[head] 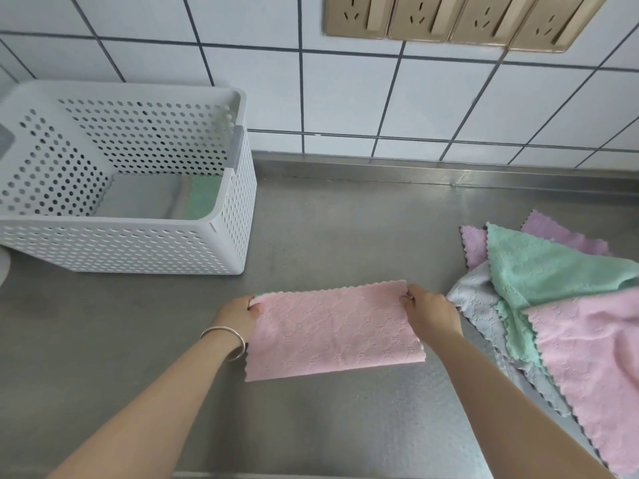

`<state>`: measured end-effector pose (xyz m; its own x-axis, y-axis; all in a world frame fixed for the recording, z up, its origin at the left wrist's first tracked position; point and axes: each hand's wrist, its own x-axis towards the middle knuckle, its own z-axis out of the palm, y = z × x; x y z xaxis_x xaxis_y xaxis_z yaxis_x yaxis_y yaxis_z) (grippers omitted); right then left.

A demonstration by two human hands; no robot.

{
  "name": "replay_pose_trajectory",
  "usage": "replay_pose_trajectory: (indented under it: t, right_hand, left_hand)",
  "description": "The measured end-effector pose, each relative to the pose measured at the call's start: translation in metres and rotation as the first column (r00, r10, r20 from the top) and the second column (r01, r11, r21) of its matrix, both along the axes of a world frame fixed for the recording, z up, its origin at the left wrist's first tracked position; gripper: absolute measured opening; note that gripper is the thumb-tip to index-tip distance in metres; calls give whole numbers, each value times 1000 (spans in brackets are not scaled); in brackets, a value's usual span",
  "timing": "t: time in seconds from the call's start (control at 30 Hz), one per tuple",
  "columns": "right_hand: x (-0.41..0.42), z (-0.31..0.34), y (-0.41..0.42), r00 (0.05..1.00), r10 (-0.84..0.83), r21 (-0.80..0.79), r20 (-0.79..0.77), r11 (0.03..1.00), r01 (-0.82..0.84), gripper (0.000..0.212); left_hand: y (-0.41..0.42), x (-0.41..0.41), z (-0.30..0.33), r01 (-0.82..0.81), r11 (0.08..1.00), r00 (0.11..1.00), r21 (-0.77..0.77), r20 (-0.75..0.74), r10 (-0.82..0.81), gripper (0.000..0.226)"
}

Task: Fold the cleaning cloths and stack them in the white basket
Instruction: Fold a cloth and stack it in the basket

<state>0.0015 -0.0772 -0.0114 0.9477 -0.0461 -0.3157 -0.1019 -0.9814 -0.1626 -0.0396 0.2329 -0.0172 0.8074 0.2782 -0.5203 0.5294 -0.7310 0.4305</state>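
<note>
A pink cleaning cloth (332,330), folded into a wide strip, lies on the steel counter (332,216) in front of me. My left hand (240,314) pinches its far left corner. Its far right corner is pinched by my right hand (428,314). The white perforated basket (221,243) stands at the back left, and a folded green cloth (202,202) lies inside it at the right end. At the right lies a loose pile of unfolded cloths: a green one (539,267), a pink one (587,354), a grey one (480,305) and purple ones (553,233).
A white tiled wall (345,98) rises behind the counter, with a row of gold sockets (449,19) high up. A silver bangle (230,340) sits on my left wrist. The counter's front edge runs along the bottom of the view.
</note>
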Motion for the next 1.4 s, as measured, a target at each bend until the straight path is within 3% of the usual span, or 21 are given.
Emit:
replay_pose_trajectory:
  t: [0.17,0.27,0.37,0.4,0.5,0.57,0.63,0.73,0.8,0.9,1.0,1.07,1.1,1.17,1.2,1.23,1.27,1.3,1.33,1.4]
  right_hand:
    - [-1,-8,1,995,-98,33,-10,995,98,25]
    - [-3,-8,4,981,-196,55,-6,979,196,25]
    - [-9,-5,5,943,-333,61,16,941,332,35]
    - [-12,-5,5,925,-379,83,12,922,377,37]
    - [-26,-6,7,868,-491,144,-75,856,497,42]
    - [-36,-7,10,860,-491,95,-136,858,505,46]
    - [-45,-7,11,872,-461,15,-163,883,469,50]
    - [-57,-4,13,873,-426,-74,-236,904,421,53]
    - [-63,-1,13,862,-426,-60,-276,902,427,49]
    - [-66,5,15,834,-465,145,-296,841,521,27]
    - [-73,13,23,835,-513,332,-200,766,550,11]
    - [-78,20,34,858,-506,373,-84,783,498,6]
    - [-80,25,43,882,-472,372,13,821,434,6]
    - [-85,32,63,900,-334,385,278,898,215,10]
    - [-87,34,74,891,-239,373,386,924,86,9]
    - [-89,36,85,869,-141,339,474,940,-32,10]
    - [-91,36,95,844,-50,301,533,944,-134,13]
    - [-93,35,103,818,29,262,575,940,-217,15]
    - [-95,33,111,792,94,240,603,926,-292,17]
    - [-100,28,121,739,212,213,639,875,-435,19]
  left_hand:
    - [1,2,-5,-67,998,998,-12,-13,67,28]
    - [1,2,-6,-134,989,991,63,3,134,19]
    - [-1,-10,-4,-245,951,943,190,273,189,20]
    - [-4,-16,-5,-228,945,916,236,380,127,19]
    - [-27,-30,-13,59,919,851,391,461,-251,27]
    - [-50,-37,-16,329,843,794,425,359,-491,41]
    - [-72,-42,-23,496,732,735,466,223,-640,50]
    - [-91,-49,-35,606,628,677,489,98,-730,54]
    - [-95,-52,-38,651,613,669,448,42,-742,58]
    - [-96,-48,-39,659,644,686,388,42,-727,61]
    - [-99,-41,-25,673,652,683,348,43,-729,62]
    - [-101,-35,-10,650,708,717,275,89,-692,58]
    - [-102,-31,1,573,794,768,201,206,-606,52]
    - [-99,-23,23,274,955,913,-113,343,-221,36]
    - [-95,-19,33,110,943,958,-315,286,-16,31]
    - [-92,-15,41,-34,856,970,-515,188,152,27]
    - [-88,-11,44,-119,774,958,-622,133,253,26]
    - [-85,-8,49,-139,757,951,-638,127,282,32]
    - [-81,-8,52,-110,817,957,-566,162,242,40]
    - [-74,-9,52,-45,954,970,-298,216,113,45]
